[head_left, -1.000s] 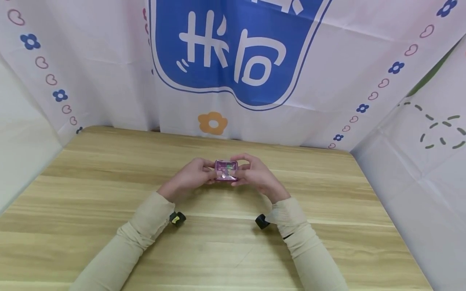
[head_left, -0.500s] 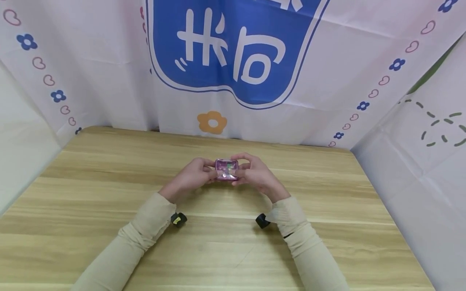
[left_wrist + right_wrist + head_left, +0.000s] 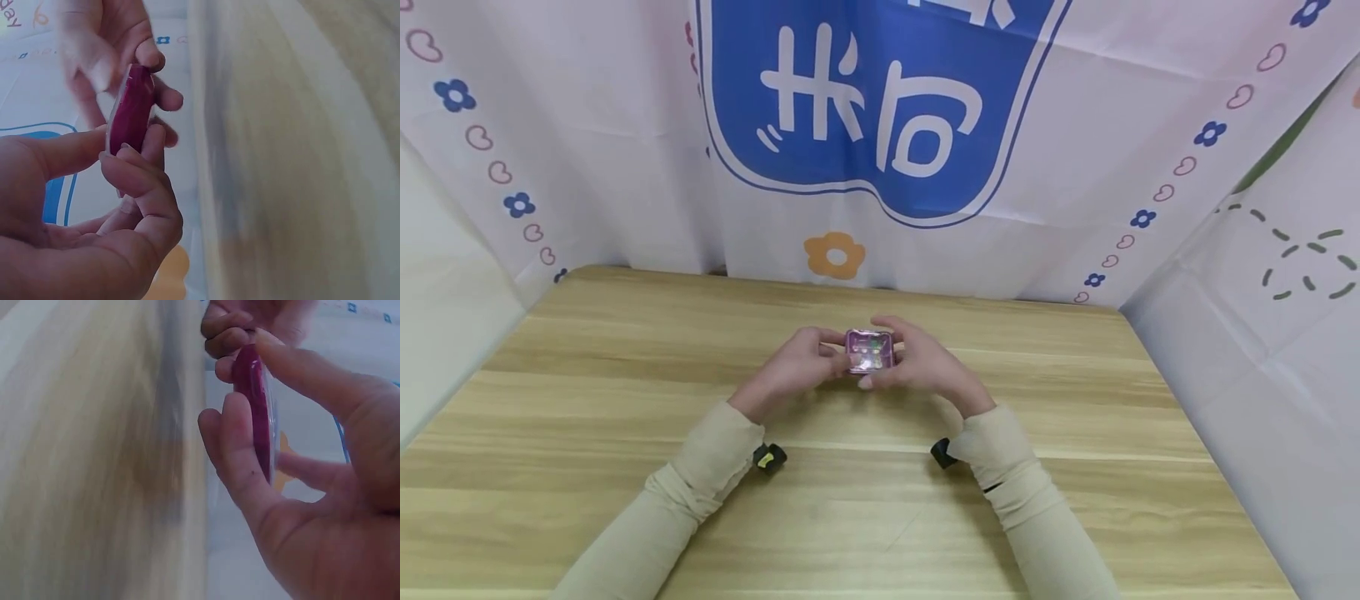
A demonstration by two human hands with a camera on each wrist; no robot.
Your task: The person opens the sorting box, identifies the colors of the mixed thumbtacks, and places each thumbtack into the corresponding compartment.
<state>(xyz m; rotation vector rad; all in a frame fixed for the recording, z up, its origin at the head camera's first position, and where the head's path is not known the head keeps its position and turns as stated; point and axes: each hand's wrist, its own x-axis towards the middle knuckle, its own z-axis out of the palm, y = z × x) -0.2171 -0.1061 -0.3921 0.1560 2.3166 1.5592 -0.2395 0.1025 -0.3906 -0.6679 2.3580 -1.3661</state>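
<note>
A small purple case (image 3: pixel 870 352) with a clear, shiny front and tiny coloured bits behind it is held up above the table. My left hand (image 3: pixel 801 362) pinches its left side, thumb on the front and curled fingers behind, as the left wrist view also shows at the case's purple back (image 3: pixel 132 112). My right hand (image 3: pixel 921 362) is at the right side. Its fingers (image 3: pixel 237 428) touch the back and edge, while its thumb stands off the front, near the lower edge in the head view. The contents are too small to make out.
The wooden table (image 3: pixel 850 517) stretches out beneath both arms. Behind it hangs a white cloth (image 3: pixel 1075 150) with a blue printed emblem and flowers. Black wrist cameras (image 3: pixel 769 458) stick out inward from the beige sleeves (image 3: pixel 700 475).
My right thumb has come off the case's front and slid down toward its lower edge, uncovering more of the face. The case has shifted slightly right. My left hand keeps its pinch.
</note>
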